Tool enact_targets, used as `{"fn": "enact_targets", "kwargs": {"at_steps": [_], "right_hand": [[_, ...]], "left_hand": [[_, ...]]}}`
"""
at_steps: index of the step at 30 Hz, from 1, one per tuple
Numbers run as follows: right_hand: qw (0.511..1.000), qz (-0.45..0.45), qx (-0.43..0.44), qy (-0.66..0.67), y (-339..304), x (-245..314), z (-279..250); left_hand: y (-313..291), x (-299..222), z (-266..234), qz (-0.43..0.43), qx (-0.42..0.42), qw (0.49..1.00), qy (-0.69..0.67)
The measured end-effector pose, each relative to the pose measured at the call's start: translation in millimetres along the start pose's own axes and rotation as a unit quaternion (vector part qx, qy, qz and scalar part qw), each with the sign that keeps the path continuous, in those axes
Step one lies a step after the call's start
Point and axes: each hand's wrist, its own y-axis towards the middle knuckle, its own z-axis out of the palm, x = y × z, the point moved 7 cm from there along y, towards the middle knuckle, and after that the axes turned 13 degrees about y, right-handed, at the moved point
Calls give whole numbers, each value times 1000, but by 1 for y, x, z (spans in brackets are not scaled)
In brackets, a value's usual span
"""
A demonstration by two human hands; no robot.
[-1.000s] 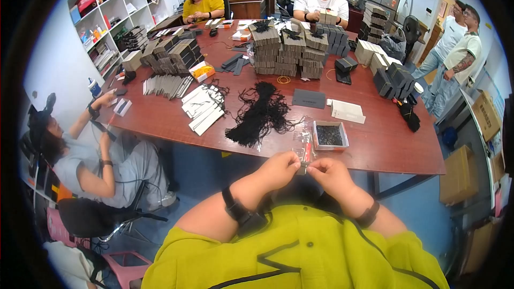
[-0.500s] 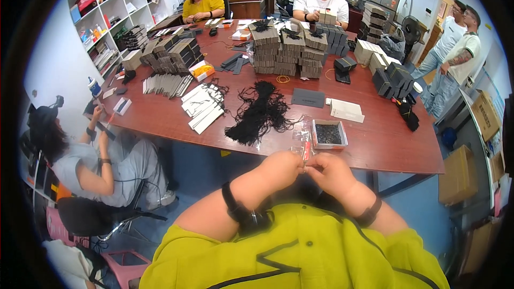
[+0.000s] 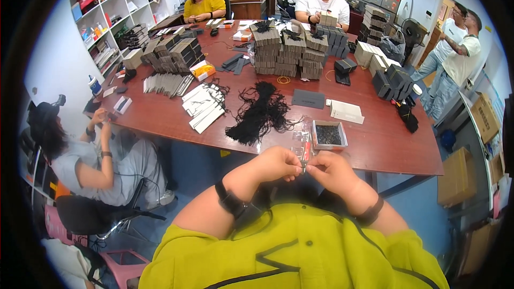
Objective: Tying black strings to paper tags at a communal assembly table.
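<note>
At the near table edge, my left hand (image 3: 277, 164) has its thumb and fingertips pinched together. My right hand (image 3: 336, 172) is also in a pinch, just beside the left fingertips. Something tiny and thin shows between the two pinches, too small to name. Right beyond the fingers lies a small clear packet with a red strip (image 3: 307, 151). An open white box (image 3: 344, 143) of small dark pieces stands just past my right hand. Farther left on the table is a tangled heap of black cords (image 3: 259, 112).
White strips with black cords (image 3: 203, 108) lie left of the heap. Behind it rise tall stacks of grey cards (image 3: 267, 53). A dark grey card (image 3: 308, 98) and a pale card (image 3: 345, 111) lie beyond the box. A co-worker (image 3: 80, 160) sits at left; others sit across the table.
My left hand has drawn slightly back and its pinch now shows more plainly; my right hand has barely moved. The co-worker at left has brought both hands together, and a standing person's arm has risen.
</note>
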Motion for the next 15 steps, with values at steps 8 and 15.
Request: {"fn": "enact_targets", "kwargs": {"at_steps": [8, 15], "right_hand": [[1000, -12, -24, 14, 0, -2, 2], [975, -104, -187, 59, 4, 3, -1]], "left_hand": [[3, 8, 7, -25, 62, 992, -103], [14, -2, 22, 81, -62, 868, -486]]}}
